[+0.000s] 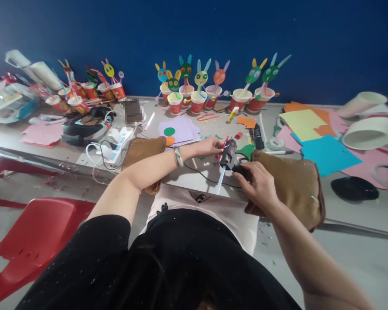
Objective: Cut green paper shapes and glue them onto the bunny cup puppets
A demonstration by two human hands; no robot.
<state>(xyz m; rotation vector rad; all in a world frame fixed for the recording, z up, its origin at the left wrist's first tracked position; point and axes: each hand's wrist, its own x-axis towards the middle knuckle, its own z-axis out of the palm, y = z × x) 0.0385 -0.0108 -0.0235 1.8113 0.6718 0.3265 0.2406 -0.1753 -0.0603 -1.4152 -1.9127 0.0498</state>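
Blue wall (136, 34) behind, red paper cups (198, 104) along it holding paper rabbits (201, 78). Now my right hand (259, 183) grips the glue gun (229, 156) above the table (186, 176), long axis running away from me, nozzle wallward; my left hand (210, 147) pinches a pink piece (226, 139) beside it, the near edge by the glue stick (221, 178).
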